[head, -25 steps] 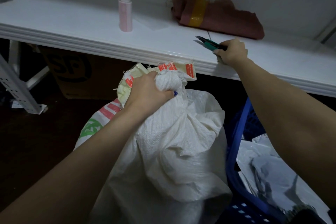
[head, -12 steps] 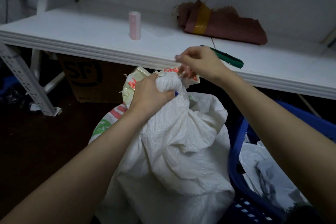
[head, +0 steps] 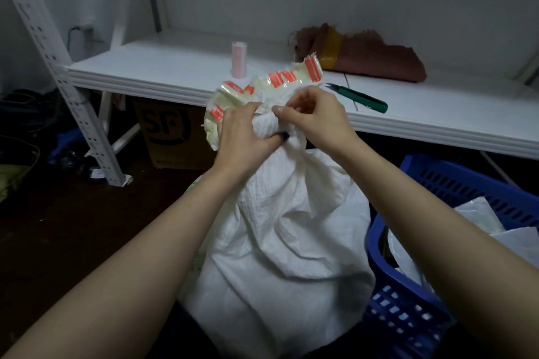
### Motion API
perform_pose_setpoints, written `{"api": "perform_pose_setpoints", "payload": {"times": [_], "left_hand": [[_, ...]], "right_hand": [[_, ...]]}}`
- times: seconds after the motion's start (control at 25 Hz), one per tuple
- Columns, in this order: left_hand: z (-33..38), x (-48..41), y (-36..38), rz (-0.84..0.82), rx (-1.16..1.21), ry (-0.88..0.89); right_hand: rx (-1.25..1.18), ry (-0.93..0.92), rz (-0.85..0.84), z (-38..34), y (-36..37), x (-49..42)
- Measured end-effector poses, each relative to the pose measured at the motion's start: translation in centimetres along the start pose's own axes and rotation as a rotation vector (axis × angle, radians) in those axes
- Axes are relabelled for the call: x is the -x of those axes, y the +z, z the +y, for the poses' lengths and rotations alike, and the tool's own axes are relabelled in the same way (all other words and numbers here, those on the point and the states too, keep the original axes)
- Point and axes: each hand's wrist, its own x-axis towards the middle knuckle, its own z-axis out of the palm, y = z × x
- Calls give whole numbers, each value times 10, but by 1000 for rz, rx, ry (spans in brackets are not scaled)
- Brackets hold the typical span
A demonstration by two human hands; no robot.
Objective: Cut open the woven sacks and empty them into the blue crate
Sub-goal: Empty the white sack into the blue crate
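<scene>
upright [head: 43, 46]: one white metal post, punched with holes, slanting.
desk [head: 145, 67]: white, smooth, ribbed front edge.
cardboard box [head: 172, 131]: one, brown, printed, on the floor under the desk.
roll [head: 239, 59]: one small pink cylinder, standing on the desk.
left hand [head: 242, 137]: fingers curled tight round the bunched neck of the woven sack [head: 285, 236].
woven sack: one, white, crinkled, upright just left of the blue crate [head: 466, 183]; mouth flap bears yellowish tape with red print.
right hand [head: 315, 116]: fingers pinch the neck's top.
knife [head: 361, 97]: one, slim, green, lying on the desk.
cloth [head: 367, 57]: one reddish-brown frayed bundle, yellow-taped.
blue crate: one, slotted plastic, holding pale plastic bags.
</scene>
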Motion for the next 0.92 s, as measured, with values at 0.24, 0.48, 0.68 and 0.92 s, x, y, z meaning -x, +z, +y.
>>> {"api": "perform_pose_setpoints", "payload": {"times": [0.24, 0.48, 0.68, 0.92], "left_hand": [[30, 22, -20, 68, 22, 137], [24, 26, -29, -49, 73, 202], [23, 20, -37, -141, 197, 120], [30, 13, -33, 154, 210, 110]], "right_hand": [[-174, 146, -12, -9, -13, 32], [-231, 92, -13, -13, -17, 38], [-317, 209, -48, -13, -14, 25], [-462, 310, -8, -11, -18, 12]]}}
